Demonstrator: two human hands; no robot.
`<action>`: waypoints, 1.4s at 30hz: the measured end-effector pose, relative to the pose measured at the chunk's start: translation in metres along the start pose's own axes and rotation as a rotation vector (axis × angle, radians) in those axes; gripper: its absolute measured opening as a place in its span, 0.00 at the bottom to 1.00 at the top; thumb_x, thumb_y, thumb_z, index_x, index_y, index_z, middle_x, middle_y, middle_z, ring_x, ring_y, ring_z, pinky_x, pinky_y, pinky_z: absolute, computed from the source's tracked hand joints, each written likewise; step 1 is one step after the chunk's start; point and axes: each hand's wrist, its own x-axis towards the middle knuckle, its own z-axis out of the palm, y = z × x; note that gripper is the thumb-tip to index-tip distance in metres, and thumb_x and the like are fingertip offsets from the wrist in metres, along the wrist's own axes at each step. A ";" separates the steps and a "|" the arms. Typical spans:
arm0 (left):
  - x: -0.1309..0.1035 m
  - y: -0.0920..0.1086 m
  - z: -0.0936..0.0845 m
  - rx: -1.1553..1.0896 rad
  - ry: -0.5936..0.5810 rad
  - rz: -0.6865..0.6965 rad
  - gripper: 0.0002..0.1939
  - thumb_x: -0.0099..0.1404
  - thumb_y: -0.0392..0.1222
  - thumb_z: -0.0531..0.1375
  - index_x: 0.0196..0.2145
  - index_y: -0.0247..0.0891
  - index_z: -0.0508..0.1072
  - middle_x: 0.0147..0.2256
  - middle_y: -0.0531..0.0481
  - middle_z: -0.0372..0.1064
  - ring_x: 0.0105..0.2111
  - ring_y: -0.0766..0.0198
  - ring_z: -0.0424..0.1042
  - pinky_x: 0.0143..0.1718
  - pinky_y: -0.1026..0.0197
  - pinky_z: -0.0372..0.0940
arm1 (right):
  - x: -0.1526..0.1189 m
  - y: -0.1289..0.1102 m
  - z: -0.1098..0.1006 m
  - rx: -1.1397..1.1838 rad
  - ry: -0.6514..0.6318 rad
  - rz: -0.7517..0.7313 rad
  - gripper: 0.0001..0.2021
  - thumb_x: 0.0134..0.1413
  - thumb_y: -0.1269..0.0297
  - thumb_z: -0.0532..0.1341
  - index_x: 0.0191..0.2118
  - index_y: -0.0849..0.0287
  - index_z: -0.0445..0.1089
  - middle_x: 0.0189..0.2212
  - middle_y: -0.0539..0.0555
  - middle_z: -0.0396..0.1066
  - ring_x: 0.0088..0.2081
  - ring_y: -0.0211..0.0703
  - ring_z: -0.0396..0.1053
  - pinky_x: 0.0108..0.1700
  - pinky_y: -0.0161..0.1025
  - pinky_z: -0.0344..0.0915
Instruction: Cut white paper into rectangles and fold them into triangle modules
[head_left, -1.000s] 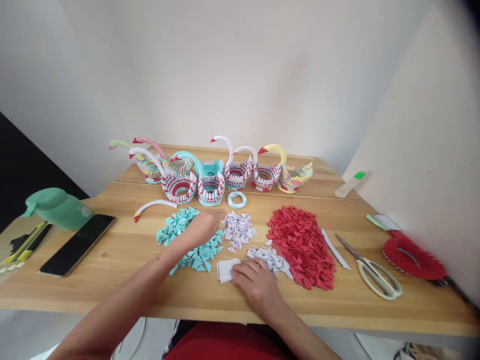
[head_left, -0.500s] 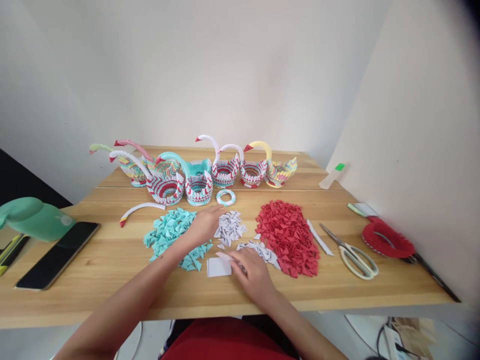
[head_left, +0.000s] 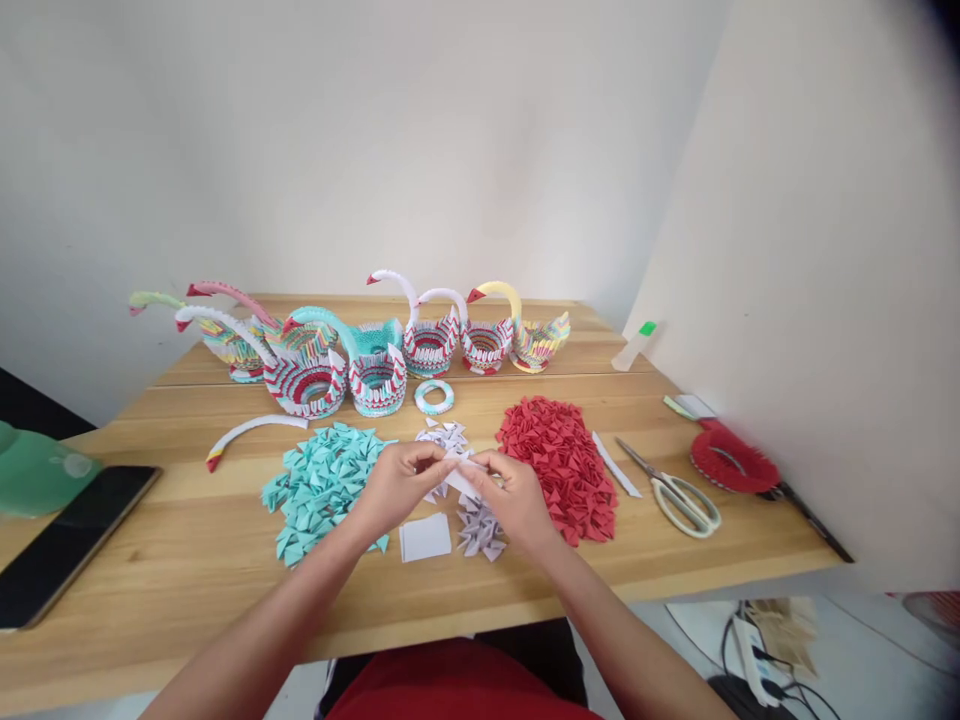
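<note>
Above the small white pieces, my left hand point(head_left: 401, 484) and my right hand point(head_left: 516, 492) pinch a white paper piece point(head_left: 460, 480) between them. Below it lies a stack of white paper slips point(head_left: 425, 537). Turquoise folded pieces point(head_left: 327, 485) are heaped beside my left hand, red ones point(head_left: 559, 462) beyond my right hand. White folded pieces point(head_left: 447, 436) lie behind the hands, and greyish-white ones point(head_left: 481, 528) in front. A turquoise and white ring point(head_left: 434, 397) lies farther back.
Paper swans point(head_left: 306, 384) stand along the back. A curved paper neck point(head_left: 255, 428), a phone point(head_left: 75, 540) and a green object point(head_left: 41, 475) are at left. Scissors point(head_left: 679, 495), a white strip point(head_left: 616, 466), a glue bottle point(head_left: 634, 347) and a red paper piece point(head_left: 731, 462) are at right.
My left hand has come back from beside the ring to meet my right hand, which has lifted a white slip off the stack. The view has shifted to the right.
</note>
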 end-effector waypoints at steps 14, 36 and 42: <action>-0.004 -0.011 0.011 -0.391 0.156 -0.138 0.21 0.58 0.56 0.61 0.19 0.34 0.70 0.18 0.52 0.66 0.21 0.67 0.63 0.27 0.65 0.59 | 0.010 0.011 -0.003 -0.163 0.103 -0.521 0.04 0.58 0.69 0.60 0.35 0.56 0.73 0.31 0.52 0.74 0.36 0.43 0.71 0.39 0.39 0.67; -0.003 -0.018 0.007 -0.080 0.280 0.030 0.11 0.58 0.47 0.63 0.28 0.36 0.78 0.25 0.49 0.75 0.26 0.61 0.72 0.29 0.64 0.65 | 0.033 0.023 0.008 0.232 0.033 -0.053 0.09 0.51 0.61 0.65 0.37 0.58 0.76 0.29 0.51 0.76 0.30 0.42 0.73 0.33 0.37 0.70; -0.002 -0.019 0.011 -0.083 0.276 -0.008 0.09 0.59 0.43 0.63 0.26 0.36 0.77 0.24 0.50 0.76 0.26 0.62 0.73 0.30 0.64 0.65 | 0.031 0.025 0.008 0.232 0.038 -0.048 0.07 0.51 0.61 0.65 0.33 0.58 0.75 0.28 0.52 0.76 0.30 0.42 0.73 0.34 0.37 0.70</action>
